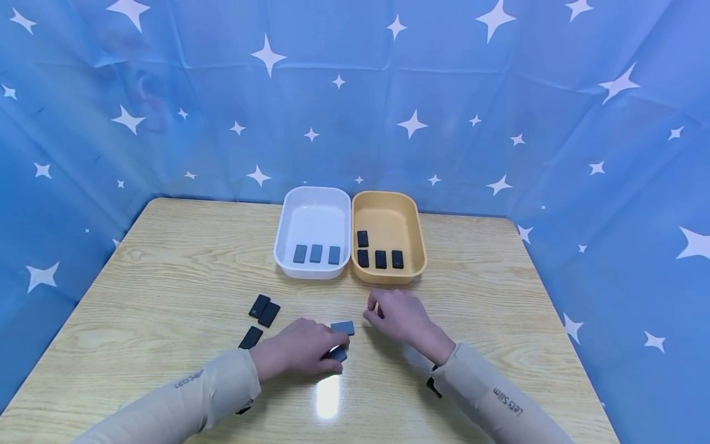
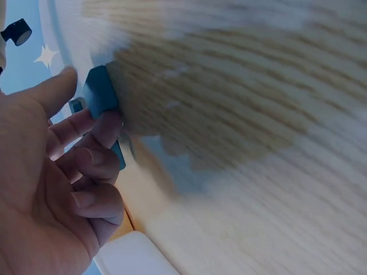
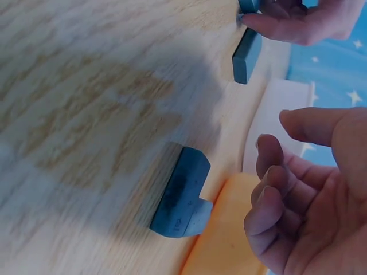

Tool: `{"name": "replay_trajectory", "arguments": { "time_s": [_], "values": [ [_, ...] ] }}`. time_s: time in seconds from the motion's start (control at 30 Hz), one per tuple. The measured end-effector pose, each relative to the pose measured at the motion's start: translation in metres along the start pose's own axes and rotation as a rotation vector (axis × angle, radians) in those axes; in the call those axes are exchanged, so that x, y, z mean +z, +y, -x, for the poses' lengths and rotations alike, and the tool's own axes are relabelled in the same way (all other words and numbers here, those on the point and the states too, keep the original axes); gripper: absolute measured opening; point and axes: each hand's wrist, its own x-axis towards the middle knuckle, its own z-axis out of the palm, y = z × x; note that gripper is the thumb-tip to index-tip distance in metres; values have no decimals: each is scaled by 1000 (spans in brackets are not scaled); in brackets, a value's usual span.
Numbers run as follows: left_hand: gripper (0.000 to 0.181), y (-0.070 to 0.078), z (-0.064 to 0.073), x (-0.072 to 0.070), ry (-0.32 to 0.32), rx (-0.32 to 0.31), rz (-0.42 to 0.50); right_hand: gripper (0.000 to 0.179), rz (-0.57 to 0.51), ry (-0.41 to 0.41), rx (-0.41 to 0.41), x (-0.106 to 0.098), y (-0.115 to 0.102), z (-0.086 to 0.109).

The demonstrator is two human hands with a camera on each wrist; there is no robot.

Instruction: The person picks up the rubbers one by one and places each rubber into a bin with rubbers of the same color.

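My left hand (image 1: 305, 348) curls over a small grey rectangular block (image 1: 337, 354) on the table, thumb and index finger at opposite sides of it. In the left wrist view the same block (image 2: 101, 90) sits between thumb and fingertip. Just beyond lies a second grey block (image 1: 342, 327). My right hand (image 1: 399, 314) hovers in front of the orange bin, thumb and fingers apart. Under it, a dark block (image 3: 181, 192) rests on the table, not held, in the right wrist view.
A white bin (image 1: 313, 271) holds three grey blocks. Beside it, an orange bin (image 1: 391, 279) holds several black blocks. Three black blocks (image 1: 269, 314) lie on the wooden table (image 1: 166, 296) left of my left hand. A blue star-patterned curtain (image 1: 355, 92) hangs behind.
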Motion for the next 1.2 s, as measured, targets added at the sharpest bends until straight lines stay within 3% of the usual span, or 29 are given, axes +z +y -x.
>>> {"name": "replay_trajectory", "arguments": {
  "time_s": [0.33, 0.67, 1.2],
  "values": [
    [20, 3, -4, 2, -37, -25, -5, 13, 9, 19, -21, 4, -1, 2],
    [23, 1, -2, -1, 9, -20, 34, 13, -30, -10, -1, 5, -2, 2],
    [21, -4, -3, -29, 42, -26, 36, 14, -28, -7, 10, 4, -1, 3]
  ]
}}
